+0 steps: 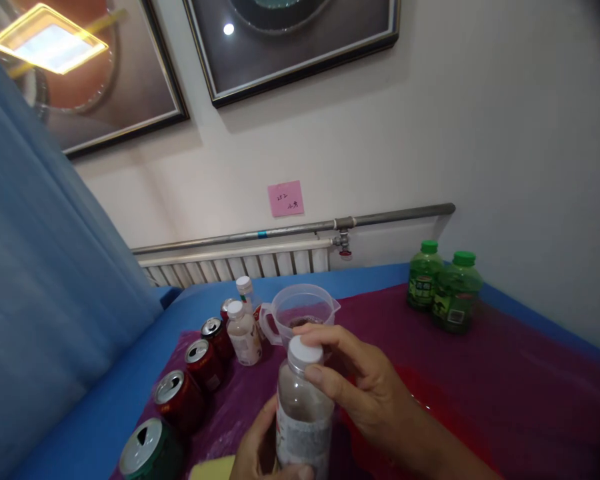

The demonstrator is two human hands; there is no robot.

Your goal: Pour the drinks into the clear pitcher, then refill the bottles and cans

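Note:
My left hand (260, 447) is wrapped round the lower part of a clear plastic bottle (305, 400) with a printed label, held upright near the front. On the bottle's white cap (305, 352) are the thumb and fingers of my right hand (355, 373), closed about it from the right. The cap sits on the neck. Just behind the bottle stands a clear plastic measuring jug (300, 300) with a handle on its left and some dark liquid low inside. Further left is another white-capped bottle (245, 333) with a pale label.
Several opened cans, among them a red can (180, 400) and a green can (150, 453), line the left side. Two green bottles (455, 293) stand at the back right. A purple sheet (380, 313) covers the blue table; a radiator (240, 263) runs behind.

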